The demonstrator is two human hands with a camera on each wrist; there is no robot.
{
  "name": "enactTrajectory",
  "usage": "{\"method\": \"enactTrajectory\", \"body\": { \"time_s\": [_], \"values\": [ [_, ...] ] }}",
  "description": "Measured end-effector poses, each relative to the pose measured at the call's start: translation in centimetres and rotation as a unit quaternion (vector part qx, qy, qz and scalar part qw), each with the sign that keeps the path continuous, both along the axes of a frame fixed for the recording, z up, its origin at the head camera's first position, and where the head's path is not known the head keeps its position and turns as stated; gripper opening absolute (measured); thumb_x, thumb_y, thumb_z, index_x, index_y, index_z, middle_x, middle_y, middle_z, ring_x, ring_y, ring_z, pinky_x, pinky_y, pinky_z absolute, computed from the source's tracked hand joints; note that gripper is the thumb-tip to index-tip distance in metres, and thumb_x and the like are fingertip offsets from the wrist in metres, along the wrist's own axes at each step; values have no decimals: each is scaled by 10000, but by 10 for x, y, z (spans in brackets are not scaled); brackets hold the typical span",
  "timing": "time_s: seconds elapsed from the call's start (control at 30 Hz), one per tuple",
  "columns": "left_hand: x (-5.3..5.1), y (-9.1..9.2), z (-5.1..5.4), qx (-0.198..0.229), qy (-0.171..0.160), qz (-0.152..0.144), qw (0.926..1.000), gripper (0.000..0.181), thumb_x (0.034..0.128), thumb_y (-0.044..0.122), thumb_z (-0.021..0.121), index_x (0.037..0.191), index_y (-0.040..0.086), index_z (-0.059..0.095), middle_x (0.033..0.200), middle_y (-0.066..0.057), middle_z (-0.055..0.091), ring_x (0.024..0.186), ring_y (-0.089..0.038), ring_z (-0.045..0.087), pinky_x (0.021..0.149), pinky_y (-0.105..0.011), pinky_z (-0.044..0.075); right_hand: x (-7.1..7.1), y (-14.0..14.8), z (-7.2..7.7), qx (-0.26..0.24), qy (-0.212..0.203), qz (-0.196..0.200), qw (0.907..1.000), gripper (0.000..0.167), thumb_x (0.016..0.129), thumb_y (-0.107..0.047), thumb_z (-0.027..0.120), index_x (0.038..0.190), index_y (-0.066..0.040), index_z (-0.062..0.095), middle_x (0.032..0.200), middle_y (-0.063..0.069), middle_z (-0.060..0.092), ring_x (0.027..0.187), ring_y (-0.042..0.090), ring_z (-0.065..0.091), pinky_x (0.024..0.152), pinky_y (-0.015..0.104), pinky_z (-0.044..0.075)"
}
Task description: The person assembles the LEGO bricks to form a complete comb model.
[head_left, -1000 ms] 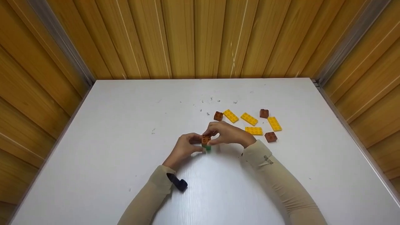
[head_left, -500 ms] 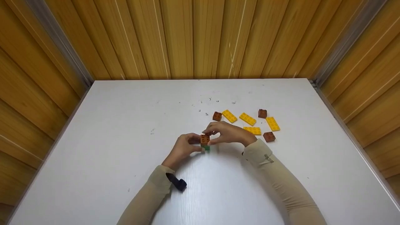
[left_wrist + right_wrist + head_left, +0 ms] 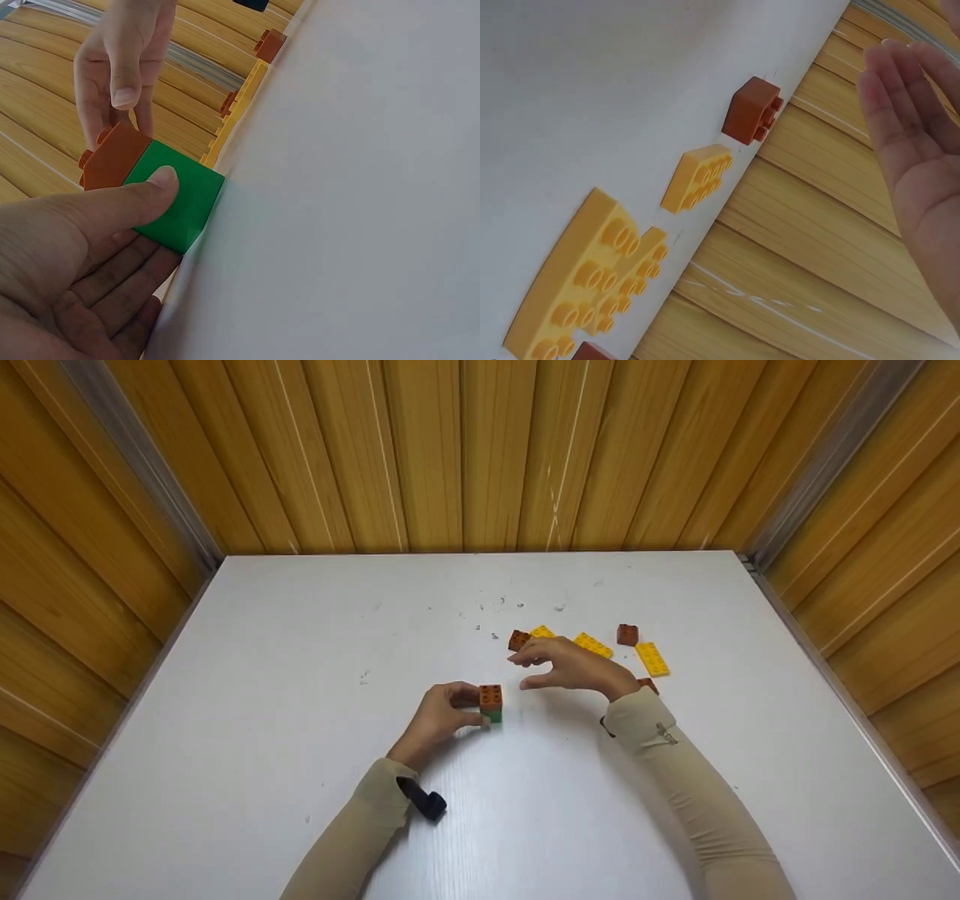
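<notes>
A brown brick (image 3: 490,695) sits on top of a green brick (image 3: 493,716) on the table. My left hand (image 3: 439,718) grips this stack from its left side; in the left wrist view the thumb lies across the green brick (image 3: 180,196), below the brown brick (image 3: 118,156). My right hand (image 3: 574,666) is off the stack, raised to its right with nothing in it, partly covering the yellow plates behind it. The right wrist view has my right hand (image 3: 922,142) with its fingers extended and bare.
Right of the stack lie yellow plates (image 3: 652,659) and brown bricks (image 3: 628,634), one brown brick (image 3: 518,640) behind the right hand's fingertips and another (image 3: 647,685) partly behind the wrist. Wooden panels (image 3: 435,457) stand beyond the white table's (image 3: 300,622) back edge.
My right hand has let go of the brown brick and moved right, away from the stack. My left hand keeps its grip in about the same place.
</notes>
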State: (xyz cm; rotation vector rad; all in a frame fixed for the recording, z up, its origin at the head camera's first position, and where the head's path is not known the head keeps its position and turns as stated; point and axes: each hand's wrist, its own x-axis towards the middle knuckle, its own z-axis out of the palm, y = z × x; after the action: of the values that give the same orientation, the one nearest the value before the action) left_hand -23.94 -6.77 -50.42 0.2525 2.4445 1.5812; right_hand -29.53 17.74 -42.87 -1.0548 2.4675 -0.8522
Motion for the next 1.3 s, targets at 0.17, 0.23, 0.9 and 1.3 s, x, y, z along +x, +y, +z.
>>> {"method": "enactTrajectory", "body": {
  "time_s": [0.17,0.23,0.9,1.3],
  "values": [
    [0,0,-1,-71,-16,-10,10000,412,748,77,804,1137,77,668,1136,-64,692,1073,-210,650,1004,-383,481,-6,14,1,-187,22,-210,9996,476,863,-232,713,1290,-57,594,1265,187,601,1163,377,569,994,528,463],
    [0,0,-1,-63,4,-28,10000,412,748,77,805,1136,73,668,1132,-66,693,1069,-211,651,997,-381,485,-8,19,1,-270,85,-309,9991,472,861,-229,715,1289,-68,596,1259,185,601,1164,378,564,993,527,462],
    [-1,-1,1,41,-20,-31,10000,404,744,80,808,1121,56,664,1112,-77,698,1060,-218,650,983,-382,490,-29,74,-2,240,-90,-1885,9817,565,883,-241,693,1382,-61,500,1393,153,506,1247,351,483,1070,529,390],
    [0,1,0,-9,-44,5,10000,403,748,73,801,1128,66,668,1109,-70,702,1054,-214,654,998,-385,480,-35,86,-7,622,-554,-2323,9691,576,892,-197,684,1412,-79,466,1408,136,492,1265,327,460,1072,517,390]
  ]
}}
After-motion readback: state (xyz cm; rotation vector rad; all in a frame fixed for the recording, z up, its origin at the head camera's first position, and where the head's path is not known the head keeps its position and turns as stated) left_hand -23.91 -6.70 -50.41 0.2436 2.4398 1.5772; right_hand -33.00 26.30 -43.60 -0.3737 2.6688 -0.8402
